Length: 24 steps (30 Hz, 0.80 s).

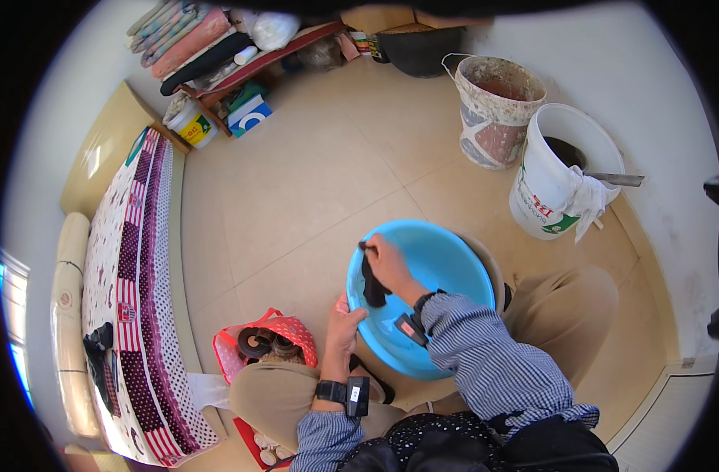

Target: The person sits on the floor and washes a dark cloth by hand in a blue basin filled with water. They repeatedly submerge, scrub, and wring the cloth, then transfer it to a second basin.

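Note:
A light blue plastic basin (448,265) is tilted before me, between my knees. My left hand (343,324) grips its left rim, thumb on the inner side. Inside the rim, my right hand (389,262) pinches a dark brown cloth (372,286), which hangs down against the basin's inner wall. A little liquid seems to lie at the bottom, partly hidden by my right forearm. Behind the basin's right side shows the tan rim of another round vessel (483,253).
A red bag (303,333) of round dark objects stands by my left knee. Ahead right are a stained bucket (495,124) and a white bucket (527,197) with a rag (586,197) and a protruding handle. A bed (129,295) lines the left; a loaded bench (277,53) stands behind.

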Each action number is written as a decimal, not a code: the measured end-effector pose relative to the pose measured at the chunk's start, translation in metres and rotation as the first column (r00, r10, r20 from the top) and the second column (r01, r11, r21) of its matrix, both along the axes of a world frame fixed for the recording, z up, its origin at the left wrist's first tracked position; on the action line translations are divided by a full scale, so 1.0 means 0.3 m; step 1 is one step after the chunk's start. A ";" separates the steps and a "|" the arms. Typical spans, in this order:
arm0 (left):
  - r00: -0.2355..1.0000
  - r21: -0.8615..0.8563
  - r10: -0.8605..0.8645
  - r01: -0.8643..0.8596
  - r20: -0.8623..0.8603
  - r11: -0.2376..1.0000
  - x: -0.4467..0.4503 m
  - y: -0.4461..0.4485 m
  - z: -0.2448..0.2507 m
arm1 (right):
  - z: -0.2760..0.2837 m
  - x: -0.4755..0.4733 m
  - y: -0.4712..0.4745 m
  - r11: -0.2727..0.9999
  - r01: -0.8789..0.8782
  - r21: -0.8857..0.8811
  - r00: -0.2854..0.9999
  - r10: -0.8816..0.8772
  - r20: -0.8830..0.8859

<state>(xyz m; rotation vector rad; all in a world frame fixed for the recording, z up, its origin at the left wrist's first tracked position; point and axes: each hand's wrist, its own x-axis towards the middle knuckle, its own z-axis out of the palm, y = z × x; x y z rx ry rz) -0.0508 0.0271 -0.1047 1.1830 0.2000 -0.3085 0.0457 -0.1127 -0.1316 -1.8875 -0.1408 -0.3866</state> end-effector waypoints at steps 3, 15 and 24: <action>1.000 -0.025 0.006 -0.006 -0.002 1.000 0.003 0.000 0.000 | 0.009 0.017 -0.010 0.995 0.100 -0.029 0.993 -0.102 -0.066; 1.000 -0.013 0.002 -0.002 0.001 1.000 0.000 -0.003 -0.006 | 0.021 0.003 -0.006 0.998 0.034 -0.062 0.983 -0.044 -0.177; 1.000 -0.009 0.000 0.000 -0.016 1.000 0.001 0.002 -0.012 | 0.003 0.019 -0.019 0.999 0.044 0.015 0.986 -0.041 -0.160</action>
